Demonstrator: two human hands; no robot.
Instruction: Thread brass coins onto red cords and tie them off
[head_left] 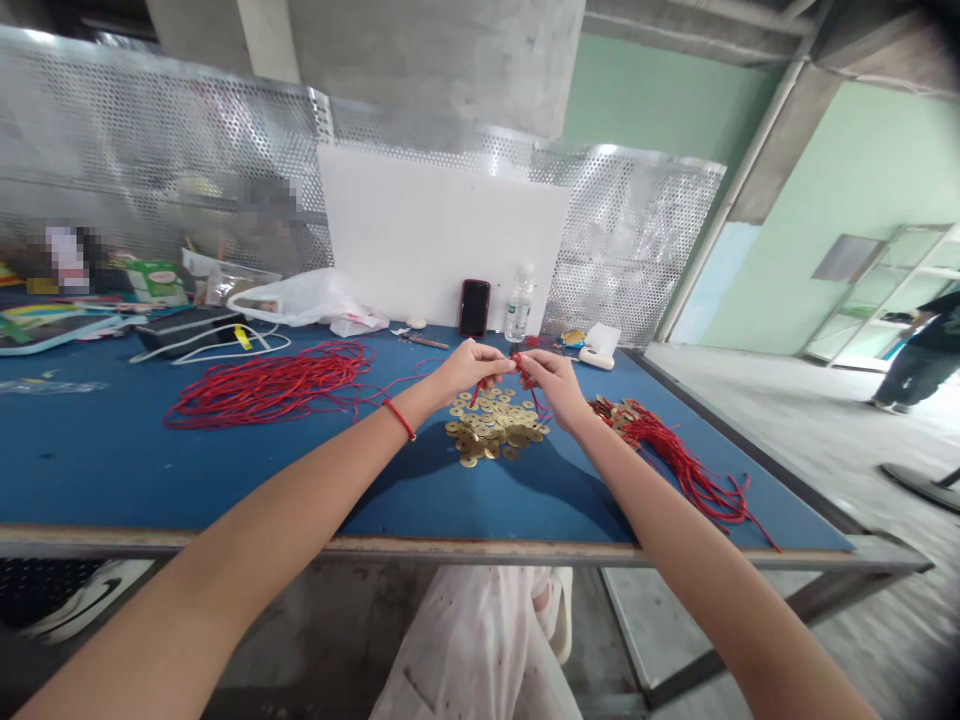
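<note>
My left hand (478,366) and my right hand (550,382) meet above the table, fingers pinched on a red cord (526,374). Strands of it hang below both hands; whether a coin is on it I cannot tell. Right beneath them lies a loose pile of brass-coloured coins (491,428) with holes in the middle. To the left spreads a large tangle of red cord (274,385). Beside my right forearm, a bundle of red cords with coins (675,450) trails toward the table's front right corner.
The blue table (247,480) ends at a near edge over my lap. Along its back stand a phone (474,308), a water bottle (518,305) and a white plastic bag (307,298). A black box (191,332) with a cable sits left. A person (922,345) stands far right.
</note>
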